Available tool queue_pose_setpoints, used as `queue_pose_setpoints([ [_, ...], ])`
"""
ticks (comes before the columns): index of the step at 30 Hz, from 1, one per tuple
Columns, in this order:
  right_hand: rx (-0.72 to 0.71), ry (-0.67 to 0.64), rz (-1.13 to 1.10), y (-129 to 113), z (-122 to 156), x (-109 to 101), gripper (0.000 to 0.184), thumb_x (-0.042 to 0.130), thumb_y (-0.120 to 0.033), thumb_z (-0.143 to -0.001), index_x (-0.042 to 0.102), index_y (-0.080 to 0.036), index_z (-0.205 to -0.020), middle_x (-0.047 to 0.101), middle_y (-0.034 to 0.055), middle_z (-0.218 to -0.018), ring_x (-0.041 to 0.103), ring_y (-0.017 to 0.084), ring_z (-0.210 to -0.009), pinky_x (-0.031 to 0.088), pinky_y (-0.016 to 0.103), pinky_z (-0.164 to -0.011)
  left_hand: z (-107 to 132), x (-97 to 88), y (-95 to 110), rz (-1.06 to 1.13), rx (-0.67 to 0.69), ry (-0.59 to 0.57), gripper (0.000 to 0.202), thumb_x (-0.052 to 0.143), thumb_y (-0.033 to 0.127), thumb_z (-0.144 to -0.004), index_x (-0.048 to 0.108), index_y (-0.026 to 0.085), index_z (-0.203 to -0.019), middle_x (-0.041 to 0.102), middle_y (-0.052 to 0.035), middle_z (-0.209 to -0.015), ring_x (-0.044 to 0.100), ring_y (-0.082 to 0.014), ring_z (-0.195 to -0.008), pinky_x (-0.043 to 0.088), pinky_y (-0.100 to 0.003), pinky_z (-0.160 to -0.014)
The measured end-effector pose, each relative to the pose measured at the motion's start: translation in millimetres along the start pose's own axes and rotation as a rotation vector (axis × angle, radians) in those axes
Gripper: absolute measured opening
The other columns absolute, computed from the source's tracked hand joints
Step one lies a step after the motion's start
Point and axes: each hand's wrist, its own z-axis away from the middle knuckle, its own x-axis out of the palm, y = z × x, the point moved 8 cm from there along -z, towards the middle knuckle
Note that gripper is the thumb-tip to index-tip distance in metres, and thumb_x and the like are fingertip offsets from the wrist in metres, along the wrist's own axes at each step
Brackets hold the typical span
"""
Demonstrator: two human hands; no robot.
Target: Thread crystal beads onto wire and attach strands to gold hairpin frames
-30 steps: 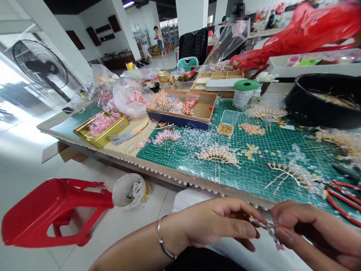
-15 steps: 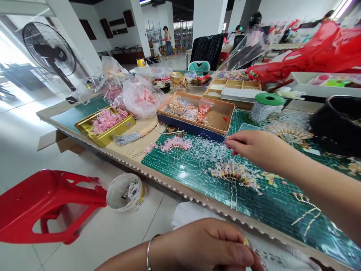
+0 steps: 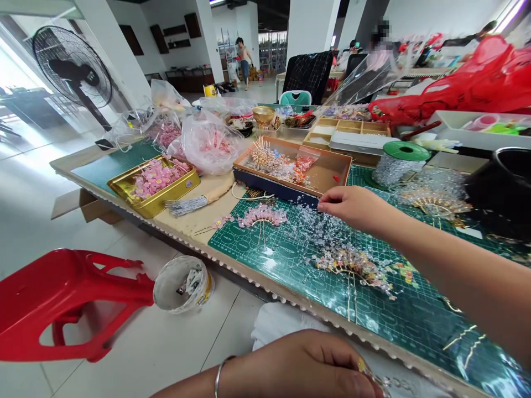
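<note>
My left hand [image 3: 302, 362], a silver bangle on its wrist, is closed at the bottom edge around a beaded hair ornament [image 3: 392, 382]; clear beads and a bit of yellow show past the fingers, the rest is hidden. My right hand [image 3: 350, 205] reaches over the heap of clear beads [image 3: 309, 221], fingers pinched together at the front of the shallow box [image 3: 286, 190]. Whatever the pinch holds is too small to see. Below lies a beaded hair comb [image 3: 352, 262] with two long prongs. A pink flower comb [image 3: 263, 215] rests further left.
A gold tin [image 3: 155, 204] of pink flowers and a tassel [image 3: 186, 205] lie at left. Behind the right arm stand a green spool [image 3: 405, 152] and a black pot [image 3: 504, 188]. On the floor are a red stool [image 3: 62, 287] and a white bucket [image 3: 180, 298].
My right hand has shifted left over the beads, its pinched fingers now at the box's front. My left hand has sunk slightly lower, still holding the ornament. The view has moved slightly.
</note>
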Motion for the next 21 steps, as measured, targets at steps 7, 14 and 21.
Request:
queue_pose_setpoints([
  [7, -0.028, 0.043, -0.424, 2.1, 9.7, -30.5, 0.02, 0.057, -0.035, -0.101, 0.067, -0.018, -0.102, 0.071, 0.0047, -0.101, 0.068, 0.016, -0.084, 0.059, 0.034, -0.076, 0.0, 4.4, -2.3, 0.009, -0.01, 0.064, 0.05, 0.083, 0.059, -0.066, 0.074, 0.014, -0.087, 0.059, -0.001, -0.073, 0.038, -0.0085, -0.061, 0.03, -0.023, -0.058],
  [14, -0.078, 0.098, -0.494, -9.8, 12.5, -51.2, 0.02, 0.059, -0.035, -0.099, 0.067, -0.017, -0.105, 0.071, 0.0053, -0.105, 0.069, 0.017, -0.089, 0.058, 0.037, -0.08, -2.2, 2.1, -5.5, -0.079, 0.008, 0.108, 0.049, 0.081, 0.06, -0.067, 0.074, 0.017, -0.089, 0.049, 0.0029, -0.065, 0.039, -0.0095, -0.06, 0.031, -0.024, -0.061],
  [21, -0.071, 0.115, -0.395, -3.8, 19.0, -38.3, 0.022, 0.062, -0.035, -0.098, 0.067, -0.019, -0.113, 0.067, 0.0069, -0.117, 0.067, 0.02, -0.098, 0.057, 0.041, -0.085, 8.7, 5.1, 13.9, -0.17, 0.088, 0.157, 0.039, 0.073, 0.053, -0.076, 0.069, 0.014, -0.082, 0.052, 0.003, -0.066, 0.042, -0.009, -0.061, 0.029, -0.025, -0.063],
])
